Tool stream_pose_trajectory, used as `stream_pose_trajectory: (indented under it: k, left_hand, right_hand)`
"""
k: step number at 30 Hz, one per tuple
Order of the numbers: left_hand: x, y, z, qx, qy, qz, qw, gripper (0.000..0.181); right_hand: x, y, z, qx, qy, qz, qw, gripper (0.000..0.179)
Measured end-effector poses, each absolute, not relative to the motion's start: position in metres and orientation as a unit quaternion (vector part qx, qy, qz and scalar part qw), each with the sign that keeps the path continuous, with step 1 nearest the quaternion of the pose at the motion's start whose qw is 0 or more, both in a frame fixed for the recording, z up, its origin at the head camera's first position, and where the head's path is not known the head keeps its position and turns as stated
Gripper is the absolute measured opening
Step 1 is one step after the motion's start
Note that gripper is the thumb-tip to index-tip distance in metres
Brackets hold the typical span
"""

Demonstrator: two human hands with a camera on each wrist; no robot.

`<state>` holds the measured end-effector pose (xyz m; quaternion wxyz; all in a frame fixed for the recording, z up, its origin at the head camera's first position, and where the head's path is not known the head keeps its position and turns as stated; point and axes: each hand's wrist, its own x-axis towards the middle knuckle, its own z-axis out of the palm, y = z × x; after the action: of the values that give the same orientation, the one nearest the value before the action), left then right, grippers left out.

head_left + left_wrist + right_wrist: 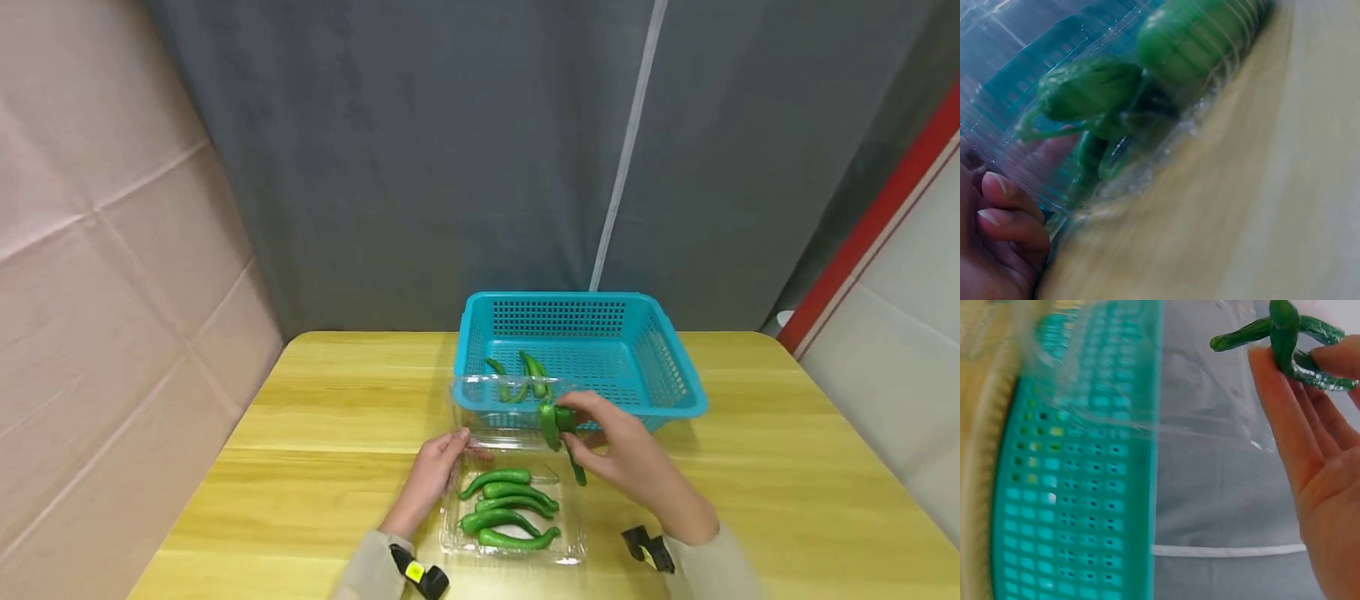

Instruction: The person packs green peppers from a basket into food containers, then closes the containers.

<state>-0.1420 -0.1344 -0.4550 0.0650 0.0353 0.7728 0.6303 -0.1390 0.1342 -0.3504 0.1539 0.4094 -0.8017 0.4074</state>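
The held peppers (550, 427) are up off the table, near the right end of a raised clear lid (498, 437); the right hand (621, 446) pinches them between thumb and fingers, probably because such thin, curved pods are easiest to gather that way. The left hand (437, 467) grips the lid's left edge, presumably to keep it and the clear box (574, 537) from shifting. The box stands at the near side, likely for easy reach, its peppers (517, 541) lying roughly crosswise, which seems to save room. Counting: at least two pods in the grip, the exact number hidden by overlap; five in the box; about three more, seen partly through plastic, in the one blue basket (681, 410) behind, all on one wooden table (322, 467).
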Motion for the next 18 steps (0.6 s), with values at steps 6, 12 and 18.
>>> stream_pose_trajectory:
  k: [6, 12, 18]
  left_hand:
    - [-0.150, -0.137, -0.475, 0.031, 0.774, 0.629, 0.060, 0.044]
    - [-0.145, -0.137, -0.460, 0.032, 0.773, 0.630, 0.065, 0.044]
    - [-0.138, -0.134, -0.442, 0.036, 0.769, 0.634, 0.070, 0.042]
  right_hand:
    - [-0.141, 0.126, -0.361, 0.414, -0.818, 0.380, 0.122, 0.050]
    - [-0.147, 0.119, -0.373, 0.445, -0.826, 0.332, 0.098, 0.055]
    - [-0.150, 0.111, -0.383, 0.435, -0.841, 0.319, 0.043, 0.064]
